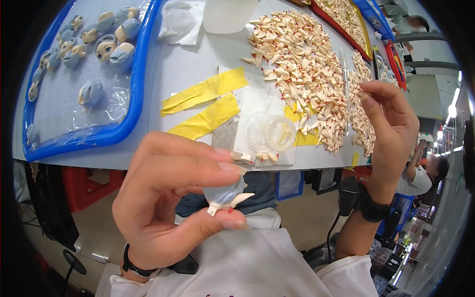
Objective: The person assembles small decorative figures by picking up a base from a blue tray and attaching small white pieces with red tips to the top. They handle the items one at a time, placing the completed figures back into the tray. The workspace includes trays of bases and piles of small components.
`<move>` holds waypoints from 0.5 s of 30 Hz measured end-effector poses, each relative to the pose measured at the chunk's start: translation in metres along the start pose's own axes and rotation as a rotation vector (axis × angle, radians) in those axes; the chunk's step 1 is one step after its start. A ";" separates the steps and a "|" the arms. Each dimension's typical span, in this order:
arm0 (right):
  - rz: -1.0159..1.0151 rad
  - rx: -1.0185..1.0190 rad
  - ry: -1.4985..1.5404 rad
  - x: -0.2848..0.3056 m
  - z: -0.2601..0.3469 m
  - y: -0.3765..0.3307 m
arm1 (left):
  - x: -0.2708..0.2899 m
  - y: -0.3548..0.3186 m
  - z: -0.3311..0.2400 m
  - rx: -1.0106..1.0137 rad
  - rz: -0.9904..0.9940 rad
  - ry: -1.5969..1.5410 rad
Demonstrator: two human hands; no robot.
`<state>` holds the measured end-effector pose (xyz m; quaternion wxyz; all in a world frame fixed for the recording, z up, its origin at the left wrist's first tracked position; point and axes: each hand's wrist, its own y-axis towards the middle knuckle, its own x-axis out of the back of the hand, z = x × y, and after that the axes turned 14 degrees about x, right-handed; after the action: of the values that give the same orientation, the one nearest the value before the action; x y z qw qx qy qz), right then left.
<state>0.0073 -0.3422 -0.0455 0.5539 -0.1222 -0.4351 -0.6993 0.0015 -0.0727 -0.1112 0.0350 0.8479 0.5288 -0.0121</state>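
Between the thumb and fingers of my left hand (173,193) is a small doll head (223,194) with light blue hair. A cream pointed piece (242,199) sticks out from its side, with a red tip close to my thumb. The head's face is out of sight. My right hand (391,111) is raised at the right, over the edge of a big pile of cream pointed pieces with red tips (302,59). Its thumb and index finger are pinched together; whatever is between them, if anything, is too small to make out.
A blue tray (136,106) with several blue-haired doll heads (91,93) stands at the left. Yellow tape strips (205,91), a clear round cup (279,132) and a white container (230,15) are on the table. A silver pen-like tool (345,79) lies among the pieces.
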 end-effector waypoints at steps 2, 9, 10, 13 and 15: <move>-0.064 -0.007 0.003 0.003 0.001 -0.005 | 0.001 -0.002 -0.001 0.007 -0.007 -0.002; -0.267 0.063 -0.219 0.025 -0.006 -0.026 | 0.001 -0.008 -0.003 0.033 -0.045 -0.040; -0.272 0.059 -0.260 0.027 -0.008 -0.029 | 0.002 -0.008 -0.003 0.034 -0.039 -0.043; -0.291 0.039 -0.262 0.033 -0.010 -0.038 | 0.002 -0.008 -0.003 0.032 -0.023 -0.059; -0.317 0.006 -0.190 0.034 -0.008 -0.041 | 0.001 -0.008 -0.003 0.027 -0.017 -0.078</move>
<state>-0.0386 -0.3704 -0.0479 0.3934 -0.1161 -0.5013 -0.7618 -0.0055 -0.0678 -0.1086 0.0441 0.8427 0.5340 -0.0527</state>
